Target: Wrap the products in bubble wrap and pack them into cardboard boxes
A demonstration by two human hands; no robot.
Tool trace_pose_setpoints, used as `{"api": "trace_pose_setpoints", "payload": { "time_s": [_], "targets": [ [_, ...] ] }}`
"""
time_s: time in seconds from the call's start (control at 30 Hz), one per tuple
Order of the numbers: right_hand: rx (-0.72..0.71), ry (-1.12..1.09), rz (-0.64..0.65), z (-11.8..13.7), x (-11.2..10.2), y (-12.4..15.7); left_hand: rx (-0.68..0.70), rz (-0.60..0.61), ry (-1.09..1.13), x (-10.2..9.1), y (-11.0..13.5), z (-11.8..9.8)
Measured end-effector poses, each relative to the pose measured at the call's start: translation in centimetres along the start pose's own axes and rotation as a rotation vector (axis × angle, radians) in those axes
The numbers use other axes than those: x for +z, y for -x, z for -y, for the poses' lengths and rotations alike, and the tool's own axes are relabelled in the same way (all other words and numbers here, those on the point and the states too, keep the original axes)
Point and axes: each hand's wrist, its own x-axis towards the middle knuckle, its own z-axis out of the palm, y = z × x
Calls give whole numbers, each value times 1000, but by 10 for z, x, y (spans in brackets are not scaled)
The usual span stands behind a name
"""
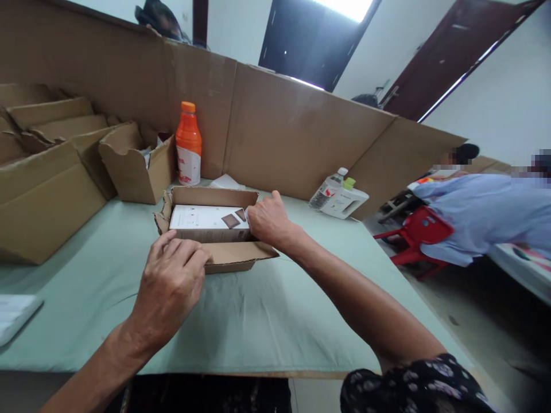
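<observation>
A small open brown cardboard box (235,258) lies on the pale green table (258,321). Inside it sits a white product box (206,221) printed with small brown squares. My right hand (269,221) grips the right end of the white box, fingers curled round it. My left hand (172,287) rests on the near flap of the cardboard box, its fingers bent and pressed down on the flap's edge.
An orange drink bottle (188,146) stands behind the box, next to an open carton (133,163). Flat cartons (43,189) are stacked at the left. A clear bottle (327,189) and a white container (346,201) stand at the right. A cardboard wall (279,126) borders the table. A person in blue (486,215) sits at the right.
</observation>
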Motion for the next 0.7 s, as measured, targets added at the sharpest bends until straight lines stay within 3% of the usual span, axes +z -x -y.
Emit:
{"api": "trace_pose_setpoints", "payload": {
  "time_s": [0.13, 0.23, 0.33, 0.4, 0.47, 0.57, 0.7],
  "targets": [
    [129, -196, -301, -32, 2, 42, -147, -199, 99, -13, 15, 1],
    [256, -566, -478, -53, 25, 84, -462, -257, 204, -12, 40, 15],
    [311, -909, -409, -46, 65, 100, -810, -152, 490, 9, 61, 37],
    [277, -1064, -300, -28, 89, 90, -926, -97, 685, 29, 63, 50],
    [236, -1179, -225, -10, 104, 72, -958, -46, 824, 46, 54, 55],
    [260, -1282, -241, -2, 114, 56, -973, -43, 905, 63, 27, 47],
    [375, -1357, -342, -24, 128, 79, -894, -29, 946, 78, 7, 15]
  ]
}}
